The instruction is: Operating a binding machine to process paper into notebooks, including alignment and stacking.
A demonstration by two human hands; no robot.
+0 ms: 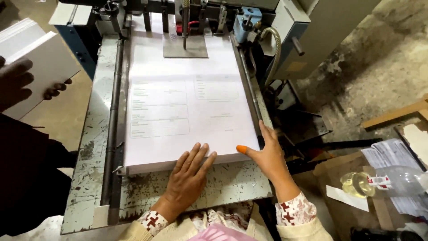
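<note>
**Already loaded: the paper stack sits on the feed surface, and your hands are squaring its near edge**

Your stack of printed sheets (pixel 187 107) lies flat on the worn metal surface (pixel 93 147) of the machine, filling most of it from the near edge up to the feeder head (pixel 185 31) at the far end. The far edge of the stack is tucked under the small grey plate (pixel 185 47) there, so the loading itself looks done.

Your left hand (pixel 189 176) rests flat, fingers spread and apart, on the near edge of the stack toward its middle; it presses down, clamped on nothing. Your right hand (pixel 265 154) is open too, its palm against the near right corner of the stack, thumb lying along the near edge and fingers up against the right side guide rail (pixel 249 89). Neither hand holds anything.

Judging by this, what remains is the fine work: the near edge still shows a slight overhang at the near left corner, beside the left rail (pixel 113 111), so alignment seems not quite finished.

At the far left, off the surface, another person's hand (pixel 15 82) grips a separate bundle of white sheets (pixel 42 62). On the floor to the right lies a clear plastic bottle (pixel 383 182) with yellowish liquid.
</note>
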